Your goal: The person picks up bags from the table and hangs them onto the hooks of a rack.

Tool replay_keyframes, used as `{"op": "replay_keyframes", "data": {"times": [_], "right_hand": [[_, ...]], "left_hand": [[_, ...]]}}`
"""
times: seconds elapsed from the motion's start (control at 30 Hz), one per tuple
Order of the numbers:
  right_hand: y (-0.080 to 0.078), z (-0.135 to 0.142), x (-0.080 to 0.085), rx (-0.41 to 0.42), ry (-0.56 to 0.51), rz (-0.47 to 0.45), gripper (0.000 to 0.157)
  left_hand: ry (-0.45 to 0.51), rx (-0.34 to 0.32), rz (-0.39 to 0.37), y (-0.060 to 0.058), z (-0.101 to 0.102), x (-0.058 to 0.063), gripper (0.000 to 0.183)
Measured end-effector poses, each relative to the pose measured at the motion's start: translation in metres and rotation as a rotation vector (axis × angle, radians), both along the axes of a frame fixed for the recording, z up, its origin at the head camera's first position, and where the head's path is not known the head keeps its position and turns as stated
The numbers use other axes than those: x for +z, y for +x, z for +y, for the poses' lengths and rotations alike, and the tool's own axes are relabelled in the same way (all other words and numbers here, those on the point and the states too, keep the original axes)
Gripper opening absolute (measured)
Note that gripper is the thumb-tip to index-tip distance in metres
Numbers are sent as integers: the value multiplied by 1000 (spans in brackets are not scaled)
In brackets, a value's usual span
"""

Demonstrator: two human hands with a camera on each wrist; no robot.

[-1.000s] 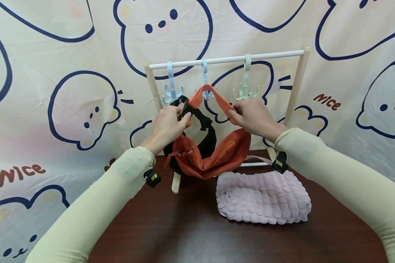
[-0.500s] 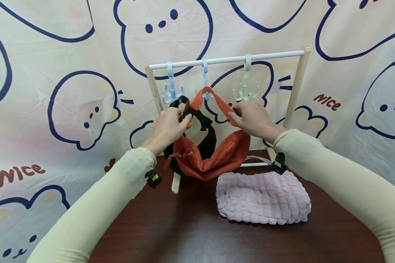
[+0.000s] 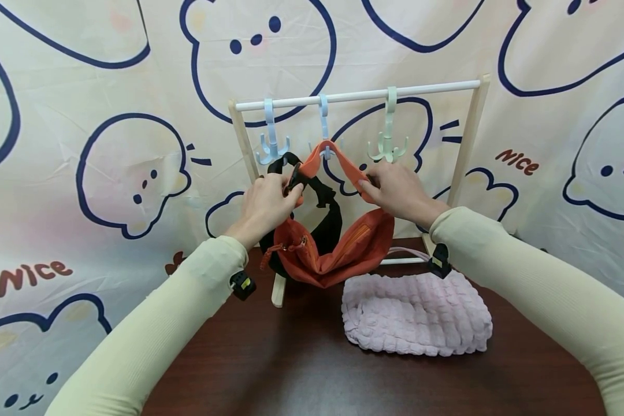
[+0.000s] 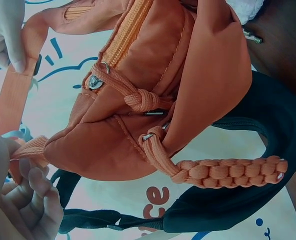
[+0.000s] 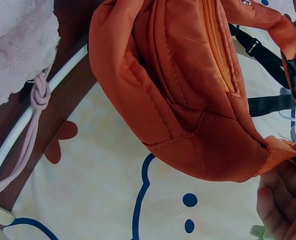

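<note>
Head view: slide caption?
Left hand and right hand hold an orange bag by its strap at a rack; pink bag on table.

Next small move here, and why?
Probably lower both hands slightly, so the strap settles on the middle hook: its arch crosses the hook, part of which shows just below, while the left hand and right hand grip either side above the bag. Whether it's already seated, I can't tell.

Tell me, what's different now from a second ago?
The orange fabric strap has dipped slightly by the middle blue plastic hook; the right hand sank a little too. It and the left hand keep hold. The pale pink puffy fabric bag stayed put.
</note>
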State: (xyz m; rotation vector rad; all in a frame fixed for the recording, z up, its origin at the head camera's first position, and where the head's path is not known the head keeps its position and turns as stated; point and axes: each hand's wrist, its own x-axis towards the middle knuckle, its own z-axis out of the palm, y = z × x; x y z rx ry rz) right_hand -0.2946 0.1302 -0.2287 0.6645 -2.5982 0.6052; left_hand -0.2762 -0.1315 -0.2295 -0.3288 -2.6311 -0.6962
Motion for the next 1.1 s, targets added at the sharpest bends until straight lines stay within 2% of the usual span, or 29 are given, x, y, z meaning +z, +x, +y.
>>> {"op": "replay_keyframes", "data": {"times": [0.6, 0.83, 1.1], "right_hand": [[-1, 0, -5, 6, 10, -15, 23], [-1, 0, -8, 17, 8, -19, 23], [-1, -1, -8, 12, 20, -18, 22]], "left_hand": [[-43, 24, -16, -1, 3, -6, 35], [-34, 12, -33, -2, 3, -10, 34], [-39, -5, -15, -4, 3, -13, 34]]}}
